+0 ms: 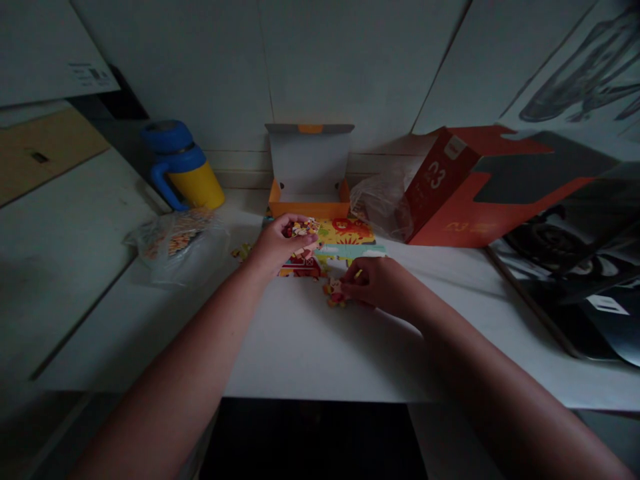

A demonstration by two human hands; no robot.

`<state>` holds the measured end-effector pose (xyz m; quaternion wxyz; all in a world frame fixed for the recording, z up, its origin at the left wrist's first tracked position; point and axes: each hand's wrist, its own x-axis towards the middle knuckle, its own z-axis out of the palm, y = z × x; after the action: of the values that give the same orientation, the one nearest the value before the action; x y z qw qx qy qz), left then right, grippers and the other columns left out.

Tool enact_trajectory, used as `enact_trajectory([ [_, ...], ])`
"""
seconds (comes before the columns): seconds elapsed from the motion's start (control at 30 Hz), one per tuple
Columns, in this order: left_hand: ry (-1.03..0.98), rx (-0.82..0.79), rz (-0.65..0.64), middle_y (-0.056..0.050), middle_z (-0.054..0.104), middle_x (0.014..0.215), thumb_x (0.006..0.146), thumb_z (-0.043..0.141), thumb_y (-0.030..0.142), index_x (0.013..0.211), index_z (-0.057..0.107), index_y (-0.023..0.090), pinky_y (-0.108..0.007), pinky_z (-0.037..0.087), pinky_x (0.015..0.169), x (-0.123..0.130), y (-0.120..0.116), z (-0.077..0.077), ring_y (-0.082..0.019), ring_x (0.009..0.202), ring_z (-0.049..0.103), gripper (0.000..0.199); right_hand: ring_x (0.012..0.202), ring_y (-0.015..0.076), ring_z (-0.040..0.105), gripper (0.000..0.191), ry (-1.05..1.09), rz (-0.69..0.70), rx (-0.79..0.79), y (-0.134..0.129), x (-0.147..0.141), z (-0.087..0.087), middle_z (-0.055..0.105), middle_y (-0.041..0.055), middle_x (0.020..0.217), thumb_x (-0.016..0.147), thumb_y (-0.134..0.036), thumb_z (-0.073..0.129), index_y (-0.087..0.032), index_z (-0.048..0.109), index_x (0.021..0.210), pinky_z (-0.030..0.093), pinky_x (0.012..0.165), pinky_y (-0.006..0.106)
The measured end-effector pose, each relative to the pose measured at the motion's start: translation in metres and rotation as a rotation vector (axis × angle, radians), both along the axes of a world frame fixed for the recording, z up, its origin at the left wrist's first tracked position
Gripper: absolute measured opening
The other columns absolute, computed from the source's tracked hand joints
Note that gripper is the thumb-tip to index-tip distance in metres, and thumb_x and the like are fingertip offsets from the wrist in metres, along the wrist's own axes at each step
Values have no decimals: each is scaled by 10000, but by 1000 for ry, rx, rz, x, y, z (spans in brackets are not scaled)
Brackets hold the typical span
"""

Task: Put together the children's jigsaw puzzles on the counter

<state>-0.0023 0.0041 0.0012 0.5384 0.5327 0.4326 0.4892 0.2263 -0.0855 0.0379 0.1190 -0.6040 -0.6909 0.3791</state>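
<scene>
Several colourful jigsaw pieces [304, 228] are held in my left hand [284, 240], thumb on top of them. My right hand [369, 280] is closed with thumb and fingertips together on a small puzzle piece [336, 291] with red and yellow parts, low over the white table [310, 347]. Behind both hands lies a partly assembled puzzle [353, 232], yellow and orange at the back with a pale green strip in front; my left hand covers part of it. Some loose pieces [242, 253] rest left of my left wrist.
An open orange box [310, 208] stands behind the puzzle. To its right are a clear plastic bag [383, 203] and a large red box [450, 200]. On the left are a blue and yellow jug [193, 177] and a bag of coloured sticks [175, 243].
</scene>
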Motion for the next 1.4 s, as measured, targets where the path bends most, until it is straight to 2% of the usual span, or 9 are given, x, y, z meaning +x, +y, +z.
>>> enact_trajectory([
  [0.1, -20, -4, -15, -29, 709, 987, 640, 962, 325, 1094, 700, 182, -260, 552, 624, -1, 1, -2, -130, 731, 665, 543, 577, 153, 619, 163, -145, 67, 157, 0, 4, 5, 725, 8, 686, 887, -362, 733, -215, 723, 817, 378, 526, 270],
  [0.2, -24, 0, -19, -26, 708, 1001, 643, 960, 323, 1098, 703, 187, -270, 566, 669, -2, 3, -4, -125, 744, 666, 540, 686, 163, 625, 130, -151, 208, 301, 0, 8, 6, 742, 21, 819, 850, -345, 788, -226, 757, 892, 404, 607, 278],
  [0.3, 1, 12, -16, -31, 709, 1020, 655, 953, 324, 1108, 708, 199, -271, 571, 694, -3, 4, -7, -129, 776, 670, 530, 811, 187, 646, 198, -93, 381, 330, 0, 9, 3, 749, 38, 940, 797, -275, 839, -229, 743, 964, 445, 706, 288],
  [0.37, 19, 17, -16, -37, 705, 1024, 670, 945, 335, 1119, 708, 204, -266, 566, 672, -3, 5, -9, -130, 772, 667, 524, 850, 208, 646, 189, -120, 421, 339, -1, 8, 2, 741, 53, 955, 809, -273, 831, -226, 722, 956, 452, 742, 304],
  [0.53, 0, 16, -26, -42, 703, 1035, 678, 942, 337, 1113, 702, 201, -267, 571, 652, -3, 6, -11, -125, 751, 657, 515, 851, 231, 632, 132, -197, 441, 359, -2, 7, 1, 713, 68, 918, 850, -254, 766, -224, 670, 935, 436, 736, 318],
  [0.73, 5, 5, 4, -46, 712, 1050, 640, 960, 336, 1100, 703, 193, -264, 570, 670, -1, 5, -8, -137, 792, 671, 546, 897, 240, 623, 263, -211, 452, 385, -4, 10, -1, 686, 89, 1024, 797, -220, 759, -221, 611, 1014, 449, 768, 321],
  [0.87, -3, -1, 17, -47, 715, 1043, 607, 973, 341, 1077, 699, 185, -269, 566, 685, 0, 5, -7, -145, 810, 675, 566, 908, 237, 618, 243, -187, 431, 426, -4, 10, -3, 677, 100, 1040, 842, -245, 724, -214, 581, 1036, 451, 789, 320],
  [1.17, 0, 3, 8, -41, 704, 1037, 610, 970, 346, 1076, 710, 171, -252, 553, 655, 0, 3, -4, -139, 799, 662, 562, 872, 223, 593, 198, -192, 398, 385, 7, 21, -13, 666, 72, 987, 846, -253, 727, -225, 603, 998, 400, 734, 297],
  [1.4, -22, 13, -7, -42, 707, 1032, 627, 968, 329, 1077, 716, 181, -261, 566, 674, -1, 4, -6, -132, 792, 655, 536, 784, 190, 586, 185, -178, 367, 395, 6, 23, -11, 690, 54, 943, 913, -356, 714, -216, 616, 984, 373, 682, 284],
])
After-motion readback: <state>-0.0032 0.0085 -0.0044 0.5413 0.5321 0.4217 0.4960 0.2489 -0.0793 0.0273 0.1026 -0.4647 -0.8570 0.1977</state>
